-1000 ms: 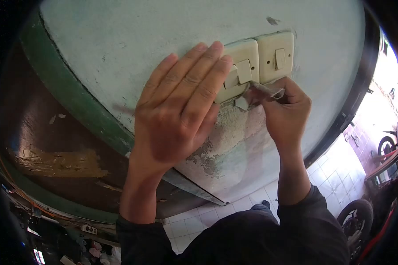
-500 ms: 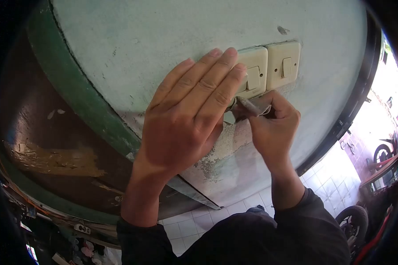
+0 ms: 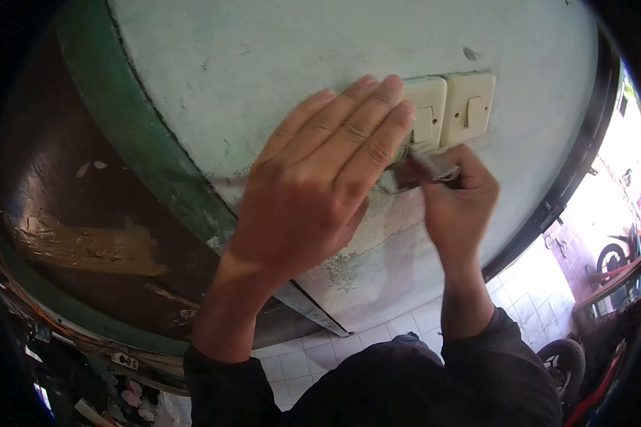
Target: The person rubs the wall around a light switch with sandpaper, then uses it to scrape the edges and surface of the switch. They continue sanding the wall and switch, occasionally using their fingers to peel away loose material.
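Greyish scrap, pinched in right fingers — at switch plate's lower edge, left fingers outstretched

A curved green painted frame borders a dark brown panel — a crinkled, yellowish-brown strip runs across its surface. Below lies a white multi-socket block. Over to the right, past a tall black door frame, I see pale square floor tiles and a black-tyred wheel.

Left hand now covers more switch plate.
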Demonstrator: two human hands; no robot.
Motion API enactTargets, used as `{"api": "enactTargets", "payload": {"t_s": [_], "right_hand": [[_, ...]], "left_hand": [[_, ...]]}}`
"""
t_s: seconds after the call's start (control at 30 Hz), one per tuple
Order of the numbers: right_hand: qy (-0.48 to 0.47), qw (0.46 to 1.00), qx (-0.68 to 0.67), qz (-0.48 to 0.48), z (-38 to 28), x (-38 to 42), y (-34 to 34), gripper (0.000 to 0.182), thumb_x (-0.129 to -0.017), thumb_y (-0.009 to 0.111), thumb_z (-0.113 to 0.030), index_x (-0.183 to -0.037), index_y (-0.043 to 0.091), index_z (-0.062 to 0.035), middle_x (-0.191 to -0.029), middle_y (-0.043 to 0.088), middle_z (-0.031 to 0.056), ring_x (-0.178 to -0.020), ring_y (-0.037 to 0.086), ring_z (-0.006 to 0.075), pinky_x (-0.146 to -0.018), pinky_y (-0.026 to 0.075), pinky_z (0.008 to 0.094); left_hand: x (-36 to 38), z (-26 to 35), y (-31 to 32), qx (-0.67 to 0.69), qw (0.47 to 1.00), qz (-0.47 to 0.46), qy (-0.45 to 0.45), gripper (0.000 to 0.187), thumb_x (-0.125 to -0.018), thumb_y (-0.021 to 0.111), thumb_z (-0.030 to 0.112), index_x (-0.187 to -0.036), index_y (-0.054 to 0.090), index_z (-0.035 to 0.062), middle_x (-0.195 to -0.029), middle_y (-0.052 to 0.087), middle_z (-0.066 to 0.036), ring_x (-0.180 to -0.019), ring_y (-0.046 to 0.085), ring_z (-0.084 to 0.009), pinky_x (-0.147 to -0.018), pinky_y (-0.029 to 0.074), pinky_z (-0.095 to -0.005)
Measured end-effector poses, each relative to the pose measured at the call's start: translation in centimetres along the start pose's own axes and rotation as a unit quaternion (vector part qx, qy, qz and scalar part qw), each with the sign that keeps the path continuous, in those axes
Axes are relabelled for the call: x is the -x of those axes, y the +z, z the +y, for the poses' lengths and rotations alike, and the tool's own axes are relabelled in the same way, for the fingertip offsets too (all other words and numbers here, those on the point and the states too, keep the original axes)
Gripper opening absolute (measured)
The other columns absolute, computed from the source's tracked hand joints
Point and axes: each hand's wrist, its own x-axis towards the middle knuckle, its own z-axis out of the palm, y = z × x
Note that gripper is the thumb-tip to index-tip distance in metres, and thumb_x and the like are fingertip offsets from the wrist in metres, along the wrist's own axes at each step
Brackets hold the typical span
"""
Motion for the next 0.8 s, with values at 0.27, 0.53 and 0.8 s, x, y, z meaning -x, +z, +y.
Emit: {"api": "enactTargets", "payload": {"t_s": [0.27,0.53,0.8], "right_hand": [[0.021,0.999,-0.025,0.027,0.7,-0.8,-0.8,0.013,-0.077,0.084,0.000,-0.082,0.072,-0.0007,-0.070,0.066,-0.0031,-0.062,0.052,0.0028,-0.055,0.041,0.0222],[-0.005,0.999,0.033,0.017,1.5,-0.5,-0.7,0.010,-0.074,0.077,0.005,-0.079,0.070,-0.0012,-0.068,0.064,-0.0020,-0.060,0.048,0.0025,-0.052,0.038,0.0229],[0.046,0.997,-0.054,0.012,1.3,-0.6,-0.9,0.010,-0.080,0.081,-0.001,-0.080,0.072,0.0007,-0.070,0.066,0.0000,-0.061,0.050,0.0031,-0.053,0.040,0.0229]], "left_hand": [[-0.1,-0.3,-0.1,0.005,1.000,0.010,0.011,0.080,-0.067,0.058,-0.006,-0.146,0.055,0.0074,-0.149,0.056,-0.013,-0.137,0.054,-0.0327,-0.115,0.040,-0.0501],[-0.1,0.0,0.0,0.000,1.000,-0.003,0.008,0.076,-0.070,0.059,-0.005,-0.146,0.055,0.0064,-0.149,0.056,-0.014,-0.137,0.054,-0.0334,-0.114,0.040,-0.0504],[-0.3,0.5,-0.7,0.008,1.000,-0.028,-0.008,0.068,-0.077,0.061,-0.001,-0.145,0.056,0.0057,-0.149,0.056,-0.014,-0.137,0.054,-0.0336,-0.114,0.040,-0.0500]]}}
